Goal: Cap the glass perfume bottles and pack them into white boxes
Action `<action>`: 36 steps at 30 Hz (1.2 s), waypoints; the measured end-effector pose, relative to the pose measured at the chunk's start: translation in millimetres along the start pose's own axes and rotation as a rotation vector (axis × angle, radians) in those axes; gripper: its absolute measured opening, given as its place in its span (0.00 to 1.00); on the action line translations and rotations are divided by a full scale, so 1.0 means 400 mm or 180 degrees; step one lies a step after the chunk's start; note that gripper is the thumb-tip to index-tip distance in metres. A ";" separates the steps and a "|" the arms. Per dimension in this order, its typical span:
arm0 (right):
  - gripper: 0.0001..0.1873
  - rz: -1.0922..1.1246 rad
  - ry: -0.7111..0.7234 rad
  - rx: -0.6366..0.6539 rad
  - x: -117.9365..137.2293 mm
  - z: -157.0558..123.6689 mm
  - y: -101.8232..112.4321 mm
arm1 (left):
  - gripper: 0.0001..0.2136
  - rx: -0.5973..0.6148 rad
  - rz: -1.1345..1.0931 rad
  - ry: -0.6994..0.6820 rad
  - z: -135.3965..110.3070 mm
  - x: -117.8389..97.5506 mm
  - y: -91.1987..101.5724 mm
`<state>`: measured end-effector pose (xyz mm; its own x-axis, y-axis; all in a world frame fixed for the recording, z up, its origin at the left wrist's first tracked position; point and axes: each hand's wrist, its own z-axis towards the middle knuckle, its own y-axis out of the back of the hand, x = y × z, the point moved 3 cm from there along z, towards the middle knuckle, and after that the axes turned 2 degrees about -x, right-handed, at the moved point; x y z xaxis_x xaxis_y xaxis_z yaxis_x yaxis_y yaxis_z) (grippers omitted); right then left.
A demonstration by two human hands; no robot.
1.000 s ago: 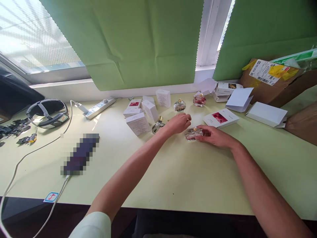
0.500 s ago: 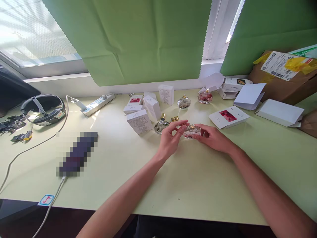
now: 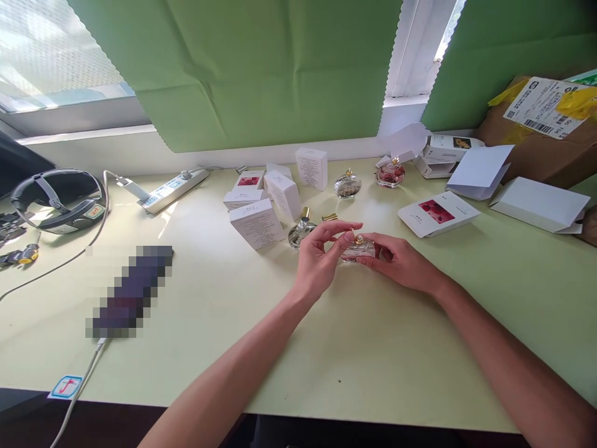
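Before me on the table stands a clear perfume bottle (image 3: 358, 250) with a gold neck at its top. My right hand (image 3: 403, 260) is closed round its right side, thumb low on the front. At its upper left, my left hand (image 3: 321, 252) is closed, the thumb against the bottle and the index finger reaching over near the neck; the other fingertips are partly hidden. Just behind the left hand sit another perfume bottle (image 3: 298, 235) with a gold top and a loose gold cap (image 3: 329, 217). Farther back are a clear bottle (image 3: 347, 185) and a pink one (image 3: 390, 174).
Several white boxes (image 3: 257, 225) stand left of the bottles. A flat white box (image 3: 438, 214) with a red picture lies at right, near opened boxes (image 3: 538, 204) and a cardboard carton (image 3: 501, 134). At left are a power strip (image 3: 172, 190), a headset (image 3: 58, 202) and a blurred-out dark device (image 3: 133, 292).
The view has shifted slightly. My left index finger now reaches a little farther over the bottle's top. Both hands stay at the same bottle.
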<state>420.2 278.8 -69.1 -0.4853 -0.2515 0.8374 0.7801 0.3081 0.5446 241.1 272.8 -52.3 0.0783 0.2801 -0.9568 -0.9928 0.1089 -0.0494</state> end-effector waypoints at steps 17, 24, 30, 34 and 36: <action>0.27 0.0111 0.0091 0.0131 0.008 -0.001 -0.001 | 0.09 0.0333 0.0277 -0.0276 -0.009 0.018 -0.014; 0.27 0.0148 0.0043 0.0151 0.001 -0.001 0.001 | 0.09 0.0336 0.0545 -0.0493 -0.009 0.024 -0.008; 0.25 0.0234 -0.0084 0.0172 -0.005 -0.001 0.011 | 0.14 0.0450 0.1089 -0.1181 -0.001 0.034 -0.004; 0.26 0.0278 -0.0096 0.0186 -0.003 -0.001 0.014 | 0.17 0.0555 0.1269 -0.1479 0.002 0.036 0.000; 0.27 0.0304 -0.0096 0.0206 -0.003 0.000 0.013 | 0.17 0.0582 0.1324 -0.1512 0.001 0.034 0.001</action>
<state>424.9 280.7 -67.3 -0.4226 -0.1907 0.8860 0.7966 0.3881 0.4634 242.0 277.2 -65.3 -0.2357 0.7200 -0.6527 -0.9208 0.0493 0.3869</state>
